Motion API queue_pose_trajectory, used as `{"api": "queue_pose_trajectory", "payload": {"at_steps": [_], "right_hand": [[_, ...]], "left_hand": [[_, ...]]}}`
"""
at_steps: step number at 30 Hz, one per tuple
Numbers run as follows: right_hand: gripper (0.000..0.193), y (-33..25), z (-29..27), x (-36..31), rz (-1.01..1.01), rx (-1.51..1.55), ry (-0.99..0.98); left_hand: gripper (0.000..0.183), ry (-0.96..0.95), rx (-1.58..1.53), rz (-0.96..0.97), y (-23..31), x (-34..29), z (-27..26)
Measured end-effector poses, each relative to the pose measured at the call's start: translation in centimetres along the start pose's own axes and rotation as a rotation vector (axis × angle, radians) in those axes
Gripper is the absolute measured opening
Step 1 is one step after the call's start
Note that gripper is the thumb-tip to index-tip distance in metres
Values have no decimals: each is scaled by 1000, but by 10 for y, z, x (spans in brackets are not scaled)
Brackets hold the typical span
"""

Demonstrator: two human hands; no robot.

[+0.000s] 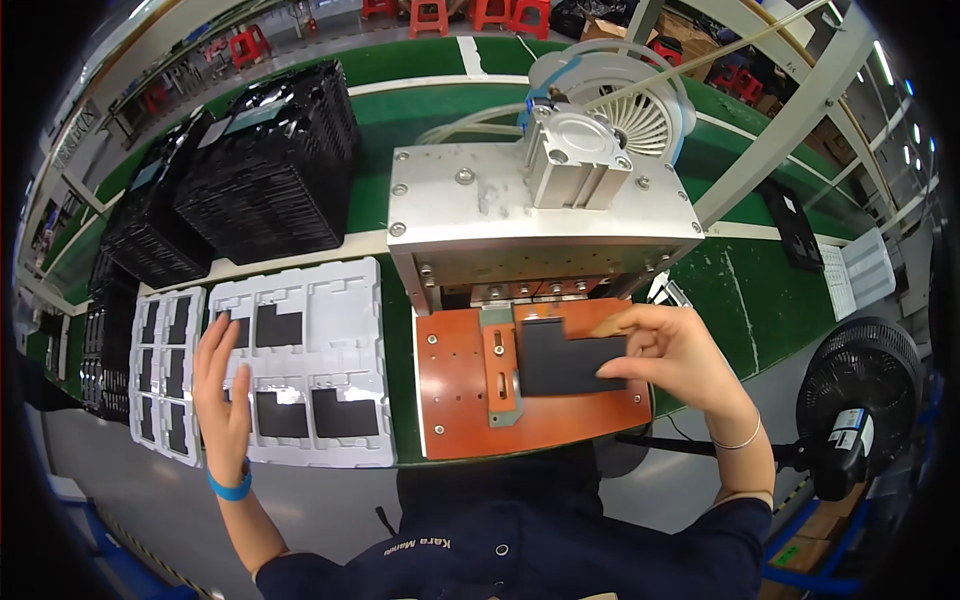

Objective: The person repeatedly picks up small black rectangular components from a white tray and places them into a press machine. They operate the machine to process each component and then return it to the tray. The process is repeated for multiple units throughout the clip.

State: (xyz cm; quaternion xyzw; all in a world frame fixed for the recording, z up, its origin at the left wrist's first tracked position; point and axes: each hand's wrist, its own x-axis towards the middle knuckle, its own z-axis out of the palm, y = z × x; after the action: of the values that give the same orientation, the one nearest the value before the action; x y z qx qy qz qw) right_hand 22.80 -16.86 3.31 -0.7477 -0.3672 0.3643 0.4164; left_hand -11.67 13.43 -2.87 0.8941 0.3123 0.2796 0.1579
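Two bare hands were at work, and the right hand [668, 345] had the black panel [560, 368] pinched at its right end, thumb across the surface, fingers curled. That panel, notched at its far right corner, was over the orange base plate [452, 388], at the near side of the metal press [475, 205]! Over on the left, the left hand [222, 405] grasped nothing, fingers loose and spread above the white tray [335, 315], blocking the view of part of its left side; whether it touched the tray, you could not tell. Further left came a second white tray [161, 425], its dark pieces squeezed narrow by the lens. Crowding the far left were tall black stacks [275, 175], while a white fan [645, 125] sat behind the press, half covered by the cylinder [578, 160] on top. A metal post [790, 125] slanted across the far right of the green bench [735, 320], and a black fan [860, 370] stood to the near right. Hard to make out: the tan patch at the right index fingertip, badly blurred. The press's inside was mostly shadowed, and the far red stools [430, 18] were cut off by the frame.
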Motion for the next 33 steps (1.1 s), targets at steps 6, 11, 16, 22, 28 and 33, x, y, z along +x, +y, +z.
{"api": "queue_pose_trajectory", "payload": {"at_steps": [6,11,16,22,28,33], "right_hand": [[25,22,26,7,-274,-318,143],[23,35,41,30,-688,-565,255],[28,43,55,36,-701,-678,222],[34,38,58,34,-684,-802,233],[35,43,55,36,-743,-762,245],[36,38,56,36,-655,-750,224]], "left_hand": [[51,-299,-169,654,114,27,53],[65,-541,-232,849,156,28,95],[68,-626,-188,855,154,25,97],[63,-608,-197,847,153,22,101],[63,-606,-206,848,152,24,101],[64,-617,-188,853,152,25,101]]}}
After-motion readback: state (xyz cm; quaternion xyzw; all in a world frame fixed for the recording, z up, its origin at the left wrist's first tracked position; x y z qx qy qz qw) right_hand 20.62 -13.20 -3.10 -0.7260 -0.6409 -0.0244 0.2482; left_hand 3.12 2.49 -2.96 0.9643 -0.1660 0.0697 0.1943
